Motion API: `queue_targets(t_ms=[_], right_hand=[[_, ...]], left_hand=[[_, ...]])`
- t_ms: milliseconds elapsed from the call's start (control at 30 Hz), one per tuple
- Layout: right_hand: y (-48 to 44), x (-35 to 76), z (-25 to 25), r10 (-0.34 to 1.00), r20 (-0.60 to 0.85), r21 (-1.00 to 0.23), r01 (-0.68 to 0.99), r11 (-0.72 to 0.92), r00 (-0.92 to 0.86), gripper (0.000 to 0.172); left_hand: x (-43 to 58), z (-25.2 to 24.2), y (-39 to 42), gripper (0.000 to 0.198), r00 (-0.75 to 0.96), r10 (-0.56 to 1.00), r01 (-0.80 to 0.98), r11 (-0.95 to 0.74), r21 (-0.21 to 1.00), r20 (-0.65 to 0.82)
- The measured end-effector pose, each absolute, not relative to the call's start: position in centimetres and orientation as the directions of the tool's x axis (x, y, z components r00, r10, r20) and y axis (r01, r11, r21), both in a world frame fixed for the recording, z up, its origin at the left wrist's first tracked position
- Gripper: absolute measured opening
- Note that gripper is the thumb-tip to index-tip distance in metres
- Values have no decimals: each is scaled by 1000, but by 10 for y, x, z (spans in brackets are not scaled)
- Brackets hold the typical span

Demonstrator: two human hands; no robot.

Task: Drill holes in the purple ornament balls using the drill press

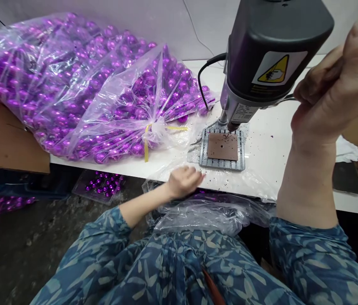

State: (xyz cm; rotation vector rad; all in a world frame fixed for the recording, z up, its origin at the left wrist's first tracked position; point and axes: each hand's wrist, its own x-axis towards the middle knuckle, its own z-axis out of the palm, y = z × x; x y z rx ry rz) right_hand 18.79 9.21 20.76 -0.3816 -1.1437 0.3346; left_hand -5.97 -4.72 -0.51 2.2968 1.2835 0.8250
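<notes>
A black bench drill press (271, 55) stands over a slotted metal base (242, 163). On that base lies a square brown plate (228, 148) with a small dark hole near its middle, and its drill bit points down at the plate's back part. My right hand (340, 80) is raised at the machine's right side, fingers curled round the drill press lever (288, 98), mostly hidden behind the hand. My left hand (185, 181) is closed in front of the base at the table's front edge; whatever its fingers hold is hidden.
A big clear bag of shiny purple balls (80, 84), tied with yellow ribbon (146, 146), fills the table's left. Clear plastic (204, 212) hangs at the front edge. Below left is a clear tray (103, 186) with purple balls. Dark shavings dot the white table (261, 161).
</notes>
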Motion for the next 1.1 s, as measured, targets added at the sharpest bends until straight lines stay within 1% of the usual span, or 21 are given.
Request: queue_targets(t_ms=[67,133,167,267,367,433,467,500,533,567,600,633,667,700,767,867,967,1100], right_hand=[[96,189,206,431,816,-438,-75,896,384,77],[99,191,204,434,808,-438,-88,895,399,78],[100,192,203,437,806,-439,-93,894,400,77],[99,193,203,446,803,-443,-105,891,395,76],[94,191,206,452,805,-450,-101,887,384,78],[89,190,208,474,798,-481,-79,873,373,80],[87,189,208,483,793,-496,-67,866,372,81],[85,188,209,487,790,-503,-59,862,372,81],[84,188,209,490,788,-508,-55,859,373,81],[82,187,209,491,786,-509,-56,859,375,81],[82,187,209,488,786,-505,-60,861,380,81],[81,186,210,491,782,-507,-68,859,383,80],[81,186,210,499,777,-512,-76,856,385,78],[81,185,210,504,771,-515,-86,853,389,77],[80,184,212,514,760,-522,-98,847,397,73],[80,183,213,528,747,-533,-111,839,403,70],[80,184,212,526,749,-526,-121,842,402,69],[81,186,211,525,754,-524,-121,843,395,66]], left_hand=[[-66,10,14,33,247,904,698,-416,583,349],[-70,18,76,19,97,940,776,-278,566,327],[-72,20,103,16,48,952,806,-216,551,303],[-75,20,158,31,-17,971,828,-119,547,237],[-77,20,174,33,1,985,779,-109,617,172],[-77,24,170,32,-10,986,683,-116,721,167],[-77,27,164,32,-40,985,598,-110,794,167],[-76,31,156,31,-80,986,477,-92,874,147],[-75,35,148,30,-114,989,320,-52,946,93],[-74,39,137,30,-121,993,142,11,990,6],[-72,44,127,32,-91,991,-39,95,995,-99],[-70,48,116,35,-32,980,-200,186,962,-196],[-68,52,105,38,36,961,-330,269,905,-273],[-65,55,95,40,98,940,-427,336,840,-327],[-59,60,79,41,166,906,-552,412,725,-388],[-47,62,66,39,181,876,-625,454,636,-447],[-37,60,63,34,188,859,-649,473,596,-477],[-28,55,63,37,223,835,-635,516,575,-503]])
